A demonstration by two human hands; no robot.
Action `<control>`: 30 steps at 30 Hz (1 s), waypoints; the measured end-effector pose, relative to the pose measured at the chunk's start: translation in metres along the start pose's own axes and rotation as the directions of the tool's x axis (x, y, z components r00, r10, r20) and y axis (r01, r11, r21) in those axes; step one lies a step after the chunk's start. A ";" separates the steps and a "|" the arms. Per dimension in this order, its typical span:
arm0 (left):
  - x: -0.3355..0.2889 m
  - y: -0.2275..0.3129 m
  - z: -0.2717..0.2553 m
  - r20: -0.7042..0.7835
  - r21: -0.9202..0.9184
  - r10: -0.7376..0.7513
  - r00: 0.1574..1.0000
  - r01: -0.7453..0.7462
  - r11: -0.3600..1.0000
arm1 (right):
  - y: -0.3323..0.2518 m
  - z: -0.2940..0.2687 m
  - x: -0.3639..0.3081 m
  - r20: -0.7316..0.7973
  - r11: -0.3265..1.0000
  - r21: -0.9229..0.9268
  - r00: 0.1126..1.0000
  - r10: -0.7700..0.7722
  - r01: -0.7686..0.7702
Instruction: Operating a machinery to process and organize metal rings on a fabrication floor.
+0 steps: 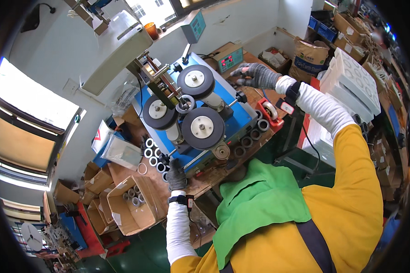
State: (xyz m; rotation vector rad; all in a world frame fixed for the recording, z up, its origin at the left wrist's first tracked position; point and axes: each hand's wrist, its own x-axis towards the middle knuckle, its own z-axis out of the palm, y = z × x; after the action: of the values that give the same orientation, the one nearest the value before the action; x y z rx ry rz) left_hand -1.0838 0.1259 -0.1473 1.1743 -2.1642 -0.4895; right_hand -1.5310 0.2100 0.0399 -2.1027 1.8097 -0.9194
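A blue bench machine (pixel 236 119) carries three black rollers around a small ring (pixel 185 104), with a metal head over that ring. My left hand (pixel 176 175), in a grey glove, is at the machine's near-left corner. Its fingers are curled beside a black knob (pixel 164 159) and close to a row of grey and white rings (pixel 154 160); what they grip, if anything, is hidden. On the right, my gloved right hand (pixel 258 76) reaches past the machine with its fingers stretched out. It holds nothing visible and is just in front of a control box (pixel 228 58) with red digits.
A cardboard box (pixel 136 218) holding several rings sits at the left table edge. A red tape dispenser (pixel 269 113) and more dark rings (pixel 247 142) line the right edge. White foam trays (pixel 351 82) are stacked beyond my right arm. A pale arm-like cover (pixel 116 61) overhangs the machine.
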 end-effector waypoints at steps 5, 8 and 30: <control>-0.001 0.010 -0.003 -0.013 0.008 0.040 0.999 -0.040 0.999 | 0.001 -0.010 -0.025 -0.074 0.994 -0.109 0.997 -0.018 0.010; -0.001 0.013 -0.003 -0.025 0.046 -0.003 1.000 0.004 0.999 | -0.012 -0.011 -0.024 -0.020 0.989 -0.146 1.000 -0.003 0.000; -0.028 0.019 -0.072 0.097 -0.420 -0.357 0.929 0.364 0.832 | -0.180 -0.073 0.117 -0.382 0.801 0.488 0.910 -0.162 0.348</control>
State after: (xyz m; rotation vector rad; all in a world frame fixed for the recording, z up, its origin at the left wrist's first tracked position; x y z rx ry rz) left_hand -1.0355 0.1581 -0.0926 1.3182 -1.7105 -1.0853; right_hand -1.4219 0.1545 0.2307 -1.9125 1.1595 -1.7088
